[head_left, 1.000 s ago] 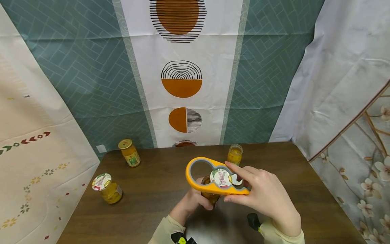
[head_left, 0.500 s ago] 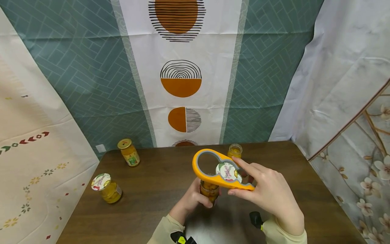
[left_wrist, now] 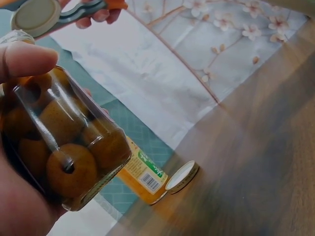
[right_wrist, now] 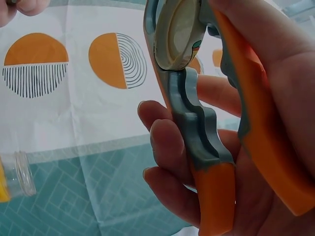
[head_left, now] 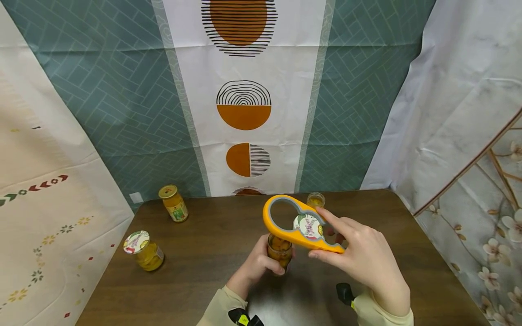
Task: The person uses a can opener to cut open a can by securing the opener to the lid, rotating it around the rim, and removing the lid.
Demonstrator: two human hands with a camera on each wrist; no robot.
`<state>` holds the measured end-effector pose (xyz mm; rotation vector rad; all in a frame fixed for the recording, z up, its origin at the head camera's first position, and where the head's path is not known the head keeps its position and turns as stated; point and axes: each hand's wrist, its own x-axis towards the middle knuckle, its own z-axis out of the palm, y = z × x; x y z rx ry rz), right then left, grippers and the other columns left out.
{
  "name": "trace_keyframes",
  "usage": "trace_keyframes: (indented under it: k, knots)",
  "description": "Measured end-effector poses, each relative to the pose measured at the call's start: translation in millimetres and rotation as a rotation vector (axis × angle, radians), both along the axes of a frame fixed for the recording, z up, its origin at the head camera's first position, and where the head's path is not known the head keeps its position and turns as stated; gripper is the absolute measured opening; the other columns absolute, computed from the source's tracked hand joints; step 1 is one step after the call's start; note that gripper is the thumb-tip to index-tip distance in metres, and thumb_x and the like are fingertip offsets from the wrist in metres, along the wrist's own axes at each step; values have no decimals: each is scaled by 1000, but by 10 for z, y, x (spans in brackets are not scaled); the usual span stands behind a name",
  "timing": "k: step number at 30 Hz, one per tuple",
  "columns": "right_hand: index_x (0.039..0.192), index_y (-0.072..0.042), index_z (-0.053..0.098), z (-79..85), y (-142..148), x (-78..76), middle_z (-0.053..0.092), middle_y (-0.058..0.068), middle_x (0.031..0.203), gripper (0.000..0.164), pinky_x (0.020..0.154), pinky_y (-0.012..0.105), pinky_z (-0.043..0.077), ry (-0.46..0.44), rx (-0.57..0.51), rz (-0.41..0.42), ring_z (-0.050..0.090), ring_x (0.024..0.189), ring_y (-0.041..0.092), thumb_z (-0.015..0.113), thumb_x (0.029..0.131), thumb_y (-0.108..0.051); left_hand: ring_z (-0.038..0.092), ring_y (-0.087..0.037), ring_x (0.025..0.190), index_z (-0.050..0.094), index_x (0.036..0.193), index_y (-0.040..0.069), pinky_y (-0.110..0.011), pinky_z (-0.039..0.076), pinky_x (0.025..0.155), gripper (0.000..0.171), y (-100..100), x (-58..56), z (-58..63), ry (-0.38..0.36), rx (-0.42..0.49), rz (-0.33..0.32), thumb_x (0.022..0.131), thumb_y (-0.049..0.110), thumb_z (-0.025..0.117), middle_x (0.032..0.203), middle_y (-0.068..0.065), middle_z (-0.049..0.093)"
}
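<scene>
My left hand (head_left: 261, 262) grips a glass jar (head_left: 280, 252) above the table. In the left wrist view, round brown fruits, some with a dark hole, fill the jar (left_wrist: 69, 137). My right hand (head_left: 363, 253) holds an orange and grey jar opener (head_left: 299, 237), its fingers and thumb around the two handles. A printed white lid (head_left: 308, 226) sits between the opener's arms, apart from the jar. In the right wrist view, the pale underside of the lid (right_wrist: 179, 34) faces the camera.
Two lidded jars stand at the left: one with a gold lid (head_left: 176, 206), one with a printed lid (head_left: 148, 257). An open-topped jar (head_left: 316, 200) stands at the back right, partly hidden. Beside it in the left wrist view lies a loose lid (left_wrist: 182, 177). Patterned cloths hang behind the table.
My right hand has moved up and right, carrying the jar opener and lid away from the jar. More of the jar shows now; my left hand has stayed almost in place.
</scene>
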<state>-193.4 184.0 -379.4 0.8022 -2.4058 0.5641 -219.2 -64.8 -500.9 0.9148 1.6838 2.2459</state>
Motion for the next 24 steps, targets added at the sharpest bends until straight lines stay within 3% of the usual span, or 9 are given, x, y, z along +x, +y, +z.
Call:
trace_keyframes:
  k: [5,14,21,24]
  knots:
    - [142,-35,53,7,32,9,59,-21,86,86,50,27,46,-24,-18,-28,55,67,-1,79,66,-68,59,-27,86,55,116,-10,-31,52,77,61,14,-31,-5,17,-27,51,56,-2,63,95,-38,57]
    - [141,-33,54,22,88,-3,63,-18,86,86,53,31,50,-23,-34,-66,58,75,-3,80,66,-66,60,-26,88,61,111,-2,-38,51,83,51,9,-129,-60,17,-133,218,60,-1,69,97,-22,65]
    - [142,-33,54,5,110,-11,62,-18,84,87,54,32,50,-27,-45,-77,56,73,-3,81,65,-66,61,-28,96,60,115,-3,-41,49,88,53,-40,-259,-176,6,-137,257,63,-5,71,105,-31,63]
    - [142,-33,54,-12,98,-17,61,-19,85,87,54,31,49,-32,-47,-76,55,73,-3,80,66,-66,60,-26,94,61,115,-2,-40,49,87,53,-54,-319,-211,-27,-154,305,64,-7,72,104,-26,64]
